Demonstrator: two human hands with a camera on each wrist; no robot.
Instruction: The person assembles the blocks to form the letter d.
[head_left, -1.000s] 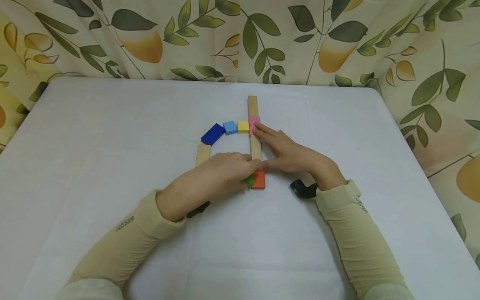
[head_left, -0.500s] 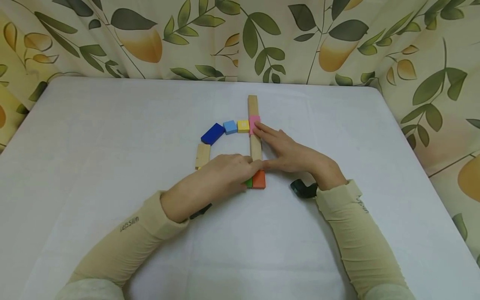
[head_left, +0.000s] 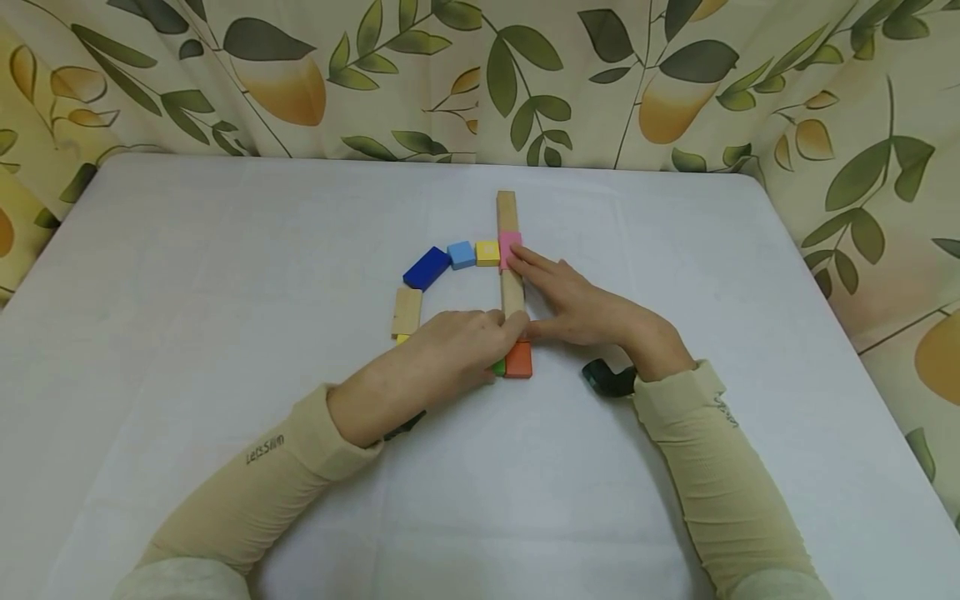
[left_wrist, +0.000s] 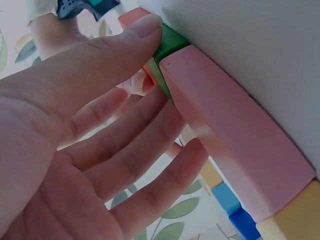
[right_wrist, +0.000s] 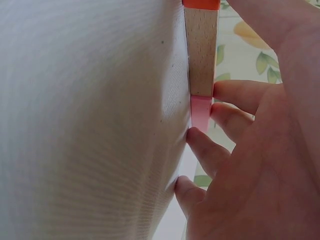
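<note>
My left hand (head_left: 442, 354) pinches a green block (left_wrist: 172, 42) between thumb and fingers, against an orange block (head_left: 518, 361). A long pink block (left_wrist: 235, 125) adjoins the green one in the left wrist view. The head view has it hidden beneath the hand. Spread straight fingers of my right hand (head_left: 585, 308) touch the right side of a straight row. That row has a small pink block (head_left: 508, 243) between two plain wooden blocks, with the orange block at its near end. The right wrist view shows fingertips against the wooden block (right_wrist: 202, 52) and the pink one.
A curve of blocks runs leftward from the row: yellow (head_left: 487, 253), light blue (head_left: 461, 255), dark blue (head_left: 427, 268) and plain wood (head_left: 407, 312). A white cloth covers the table (head_left: 187, 275). Behind it hangs a leaf-patterned curtain (head_left: 420, 75).
My left wrist and forearm have shifted slightly to the right, uncovering more of the left wooden block and a yellow edge below it. The right hand stays in place.
</note>
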